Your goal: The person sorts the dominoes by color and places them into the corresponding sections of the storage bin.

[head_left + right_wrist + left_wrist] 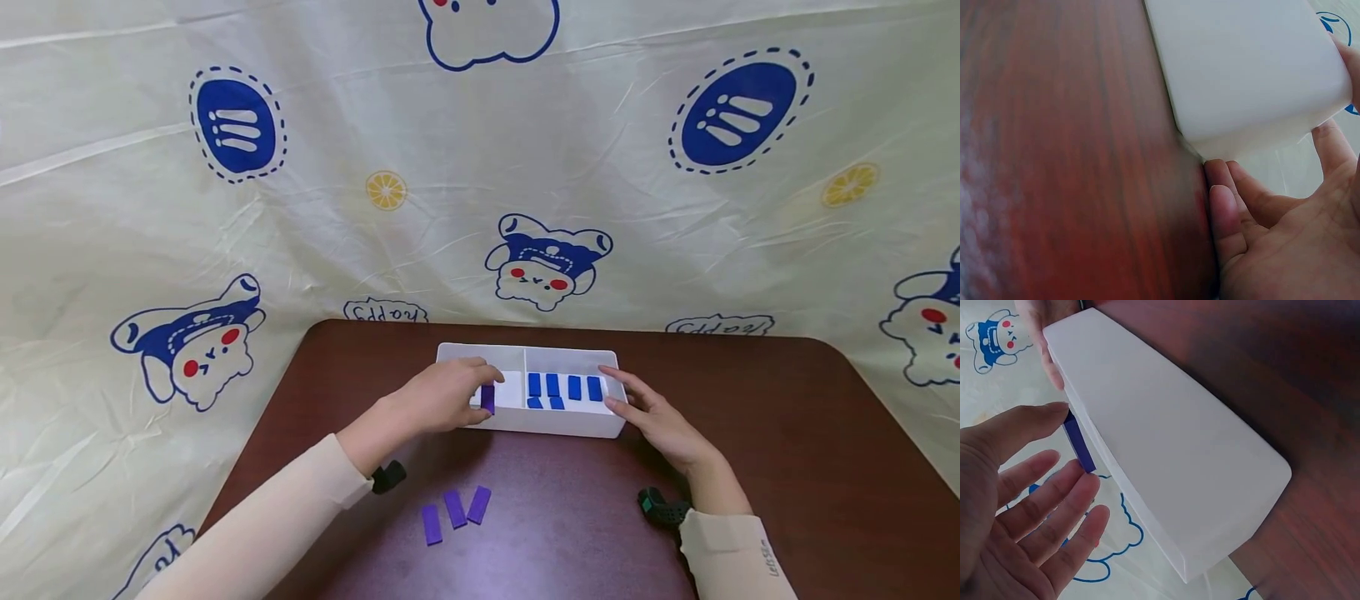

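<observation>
My left hand [447, 395] pinches a purple rectangular tile [487, 398] between thumb and fingertips, over the left compartment of a white two-part box [566, 423]. In the left wrist view the tile [1080, 444] stands out beyond the box's rim, its far end at the fingertips. My right hand [667, 423] holds the right end of the box, thumb by the front corner and a finger at the back. Several blue tiles [574, 387] lie in the right compartment. Much of the left compartment is hidden behind my left hand.
Three purple tiles [454, 509] lie on the dark brown table [585, 517], nearer than the box. A pale printed cloth [450, 250] hangs behind the table's back edge. Both wrists wear dark straps.
</observation>
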### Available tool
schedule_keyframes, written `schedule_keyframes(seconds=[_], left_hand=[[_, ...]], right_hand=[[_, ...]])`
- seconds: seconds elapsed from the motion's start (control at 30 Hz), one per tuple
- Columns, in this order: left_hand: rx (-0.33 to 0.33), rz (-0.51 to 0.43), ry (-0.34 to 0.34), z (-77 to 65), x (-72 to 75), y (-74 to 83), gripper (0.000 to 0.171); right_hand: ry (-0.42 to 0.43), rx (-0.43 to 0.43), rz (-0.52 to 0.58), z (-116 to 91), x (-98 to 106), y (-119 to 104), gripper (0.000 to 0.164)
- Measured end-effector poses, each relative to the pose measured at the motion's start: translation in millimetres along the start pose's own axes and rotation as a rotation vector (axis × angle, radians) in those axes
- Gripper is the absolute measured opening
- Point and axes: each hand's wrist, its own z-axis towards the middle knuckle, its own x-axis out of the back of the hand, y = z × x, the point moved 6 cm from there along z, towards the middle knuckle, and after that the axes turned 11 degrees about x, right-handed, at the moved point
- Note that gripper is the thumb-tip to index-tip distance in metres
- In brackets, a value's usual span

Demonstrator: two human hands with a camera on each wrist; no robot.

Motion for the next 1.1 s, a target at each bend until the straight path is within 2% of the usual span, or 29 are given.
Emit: schedule_keyframes(seconds=[0.3,0.5,0.7,0.97,1.1], left_hand=[[0.047,0.000,0.017,18.8,0.1,-15.9,0.046],[0.046,0.011,0.030,31.3,-4.2,-22.7,0.046],[0.051,0.024,0.033,42.2,-9.5,-24.4,0.046],[0.051,0.103,0.023,58.2,-16.3,-20.4,0.043],[0.070,0.093,-0.002,65.5,-20.0,-21.0,0.042]], right_hand=[[-0.014,-0.005,0.006,4,-6,-1,0.066],[-0.015,-0.020,-0.011,5,-6,-3,0.066],[-0.017,-0.021,-0.017,5,-6,-2,0.066],[-0.010,-0.028,-0.016,3,-4,-1,0.067],[-0.006,-0.039,-0.017,3,-2,0,0.068]])
